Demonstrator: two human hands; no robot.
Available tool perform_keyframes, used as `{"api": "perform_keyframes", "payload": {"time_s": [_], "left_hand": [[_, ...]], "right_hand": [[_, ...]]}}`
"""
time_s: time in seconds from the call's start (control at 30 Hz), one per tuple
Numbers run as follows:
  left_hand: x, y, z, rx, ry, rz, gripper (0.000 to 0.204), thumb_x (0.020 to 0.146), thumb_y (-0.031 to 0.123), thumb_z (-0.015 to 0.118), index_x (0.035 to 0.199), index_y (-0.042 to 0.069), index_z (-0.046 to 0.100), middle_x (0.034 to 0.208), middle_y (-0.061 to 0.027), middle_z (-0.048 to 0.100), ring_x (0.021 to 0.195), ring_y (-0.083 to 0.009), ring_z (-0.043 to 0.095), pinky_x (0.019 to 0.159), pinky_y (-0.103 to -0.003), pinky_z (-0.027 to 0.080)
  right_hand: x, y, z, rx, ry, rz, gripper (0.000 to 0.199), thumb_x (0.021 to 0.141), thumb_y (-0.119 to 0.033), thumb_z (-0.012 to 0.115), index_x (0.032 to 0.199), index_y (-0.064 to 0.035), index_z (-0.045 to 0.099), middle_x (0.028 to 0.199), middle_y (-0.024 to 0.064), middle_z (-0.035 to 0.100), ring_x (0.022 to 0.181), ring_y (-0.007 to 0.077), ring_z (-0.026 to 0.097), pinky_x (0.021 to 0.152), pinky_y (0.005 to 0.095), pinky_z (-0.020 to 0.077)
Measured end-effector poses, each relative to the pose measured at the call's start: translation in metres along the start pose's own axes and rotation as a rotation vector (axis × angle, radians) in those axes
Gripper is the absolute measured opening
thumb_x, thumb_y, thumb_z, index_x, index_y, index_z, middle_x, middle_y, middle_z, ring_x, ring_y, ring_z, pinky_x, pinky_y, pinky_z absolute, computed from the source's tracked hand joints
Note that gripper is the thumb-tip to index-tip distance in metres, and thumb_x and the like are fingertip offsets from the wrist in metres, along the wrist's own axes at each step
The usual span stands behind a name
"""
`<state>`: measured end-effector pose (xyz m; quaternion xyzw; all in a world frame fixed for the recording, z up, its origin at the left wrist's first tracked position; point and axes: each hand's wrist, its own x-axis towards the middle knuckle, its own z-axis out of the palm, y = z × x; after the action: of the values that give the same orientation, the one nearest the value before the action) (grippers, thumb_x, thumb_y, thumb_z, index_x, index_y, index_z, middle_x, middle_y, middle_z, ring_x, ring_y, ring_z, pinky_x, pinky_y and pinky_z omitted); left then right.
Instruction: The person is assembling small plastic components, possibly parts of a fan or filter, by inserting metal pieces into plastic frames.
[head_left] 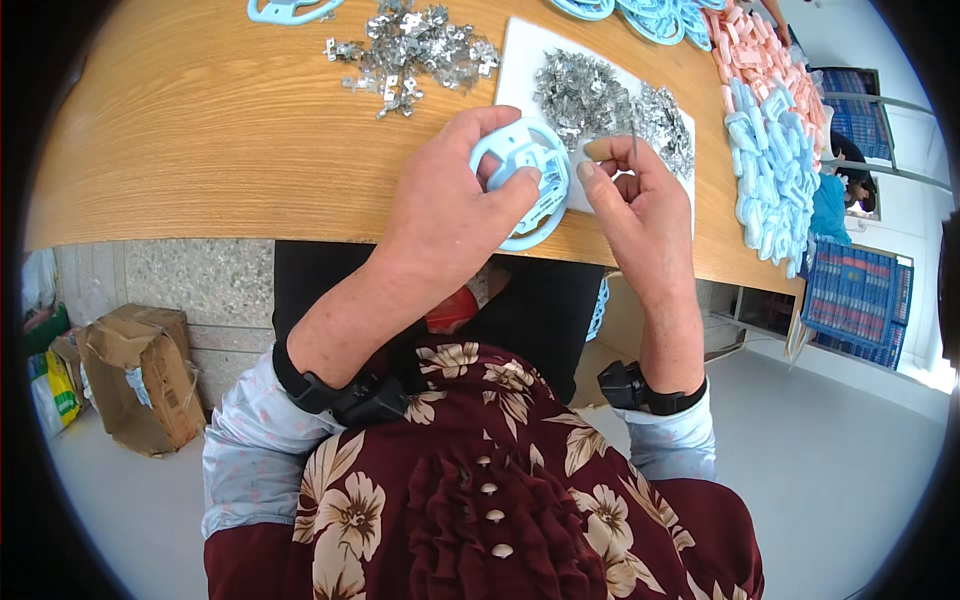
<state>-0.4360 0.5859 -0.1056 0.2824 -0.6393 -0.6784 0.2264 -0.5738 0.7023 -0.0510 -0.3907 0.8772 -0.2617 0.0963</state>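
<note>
My left hand [455, 190] is closed round a light blue plastic steering-wheel-shaped part [545, 215], the thumb pressed on its middle. The part is held over the table's near edge, and my palm and fingers hide its left side. Just to its right, my right hand [640, 200] is in a pinch, thumb and index finger close together. What it pinches is too small to make out. Behind my right hand, small silver metal clips [590, 95] lie heaped on a white board [525, 50]. A second heap of metal clips [425, 50] lies on the wood beyond my left hand.
On the wooden table [200, 130], light blue plastic pieces [770, 170] and pink ones [755, 50] are piled at the right. More blue wheel parts [660, 18] lie at the far edge. A torn cardboard box [145, 380] stands on the floor at left; blue crates [855, 300] stand at right.
</note>
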Motion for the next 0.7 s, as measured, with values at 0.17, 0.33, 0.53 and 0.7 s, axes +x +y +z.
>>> {"api": "perform_keyframes", "payload": {"time_s": [0.17, 0.33, 0.53, 0.7], "left_hand": [[0.004, -0.002, -0.012, -0.350, -0.170, -0.114, 0.052, 0.090, 0.013, 0.067, 0.136, -0.001, 0.047, 0.100, -0.0038, 0.061, 0.084, -0.0073, 0.057, 0.072, -0.022, 0.050], [-0.004, 0.009, -0.012, 0.015, -0.164, 0.227, 0.048, 0.089, 0.012, 0.065, 0.133, 0.000, 0.052, 0.109, -0.0089, 0.061, 0.090, -0.0166, 0.061, 0.077, -0.030, 0.051], [-0.002, 0.023, -0.017, 0.484, -0.386, 0.442, 0.041, 0.087, 0.012, 0.059, 0.127, 0.001, 0.059, 0.114, -0.0135, 0.060, 0.099, -0.0255, 0.061, 0.084, -0.035, 0.049], [-0.002, 0.014, -0.013, 0.276, -0.419, 0.312, 0.039, 0.093, 0.014, 0.049, 0.128, -0.001, 0.057, 0.101, -0.0090, 0.061, 0.087, -0.0183, 0.061, 0.080, -0.032, 0.050]], "right_hand": [[-0.009, 0.020, -0.003, 0.749, -0.296, 0.326, 0.033, 0.096, -0.026, 0.061, 0.113, 0.0022, 0.062, 0.073, 0.0011, 0.057, 0.059, 0.0078, 0.049, 0.053, 0.0230, 0.0365], [-0.016, 0.025, -0.004, 1.040, -0.407, 0.366, 0.022, 0.097, -0.020, 0.063, 0.107, -0.0007, 0.062, 0.072, -0.0017, 0.057, 0.051, 0.0025, 0.043, 0.043, 0.0177, 0.0263], [-0.024, 0.022, -0.010, 0.943, -0.425, 0.340, 0.018, 0.097, -0.020, 0.063, 0.102, -0.0031, 0.063, 0.074, -0.0017, 0.061, 0.051, 0.0008, 0.044, 0.042, 0.0161, 0.0256], [-0.027, 0.016, -0.015, 1.036, -0.404, 0.350, 0.023, 0.094, -0.026, 0.065, 0.095, -0.0028, 0.063, 0.068, -0.0036, 0.051, 0.053, 0.0040, 0.039, 0.044, 0.0226, 0.0260]]}}
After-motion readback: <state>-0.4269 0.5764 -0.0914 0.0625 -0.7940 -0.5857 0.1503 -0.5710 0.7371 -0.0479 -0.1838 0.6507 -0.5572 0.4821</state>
